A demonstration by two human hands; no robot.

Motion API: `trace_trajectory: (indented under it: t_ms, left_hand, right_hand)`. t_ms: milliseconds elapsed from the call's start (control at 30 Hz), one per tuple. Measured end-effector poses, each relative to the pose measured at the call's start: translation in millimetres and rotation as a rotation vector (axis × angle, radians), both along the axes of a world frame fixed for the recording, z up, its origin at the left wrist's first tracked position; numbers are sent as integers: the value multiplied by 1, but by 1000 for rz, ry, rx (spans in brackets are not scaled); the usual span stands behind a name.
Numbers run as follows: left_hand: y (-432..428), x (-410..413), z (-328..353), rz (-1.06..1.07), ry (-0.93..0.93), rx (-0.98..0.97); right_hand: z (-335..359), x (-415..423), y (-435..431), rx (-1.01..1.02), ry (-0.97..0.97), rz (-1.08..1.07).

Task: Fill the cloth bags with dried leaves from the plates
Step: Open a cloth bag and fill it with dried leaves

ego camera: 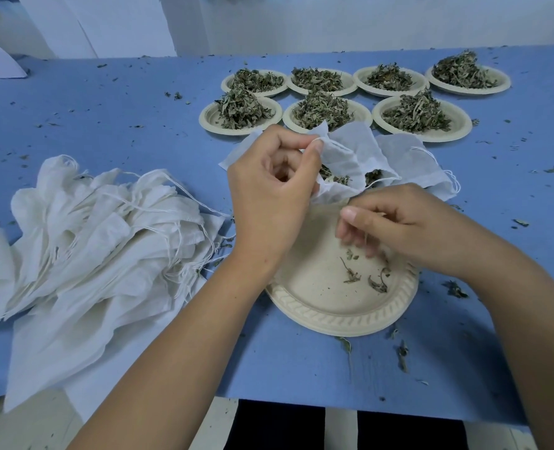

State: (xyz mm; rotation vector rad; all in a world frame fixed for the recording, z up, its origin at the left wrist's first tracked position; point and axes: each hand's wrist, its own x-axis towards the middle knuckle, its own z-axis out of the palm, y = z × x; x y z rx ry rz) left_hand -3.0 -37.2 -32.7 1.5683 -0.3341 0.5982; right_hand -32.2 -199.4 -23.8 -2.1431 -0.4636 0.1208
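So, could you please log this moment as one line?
left hand grips cloth bag mouth | right hand curled over plate | plate nearly empty

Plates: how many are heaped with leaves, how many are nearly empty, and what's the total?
Heaped plates: 7
Nearly empty plate: 1
Total: 8
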Motion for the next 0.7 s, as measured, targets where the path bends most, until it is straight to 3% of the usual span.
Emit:
trace_trajectory:
  t_ms: [200, 267, 333, 400, 533, 700]
  left_hand:
    - [0, -1, 0, -8, 3, -2]
    - [0, -1, 0, -7, 3, -4]
    - [0, -1, 1, -10, 8, 1]
    - [-1, -1, 1, -15, 11, 5]
    - [-1, -1, 0, -14, 9, 5]
    - [-1, -1, 0, -17, 6, 8]
  right_hand:
    - [-2, -4, 5, -90, 149, 107]
    - [-1, -2, 1, -64, 53, 33]
    - [-1, 0, -3, -182, -43, -11]
    - [-3, -2, -2, -257, 8, 33]
    - [2, -7, 2, -5, 200, 121]
    - [4, -7, 2, -6, 291, 160]
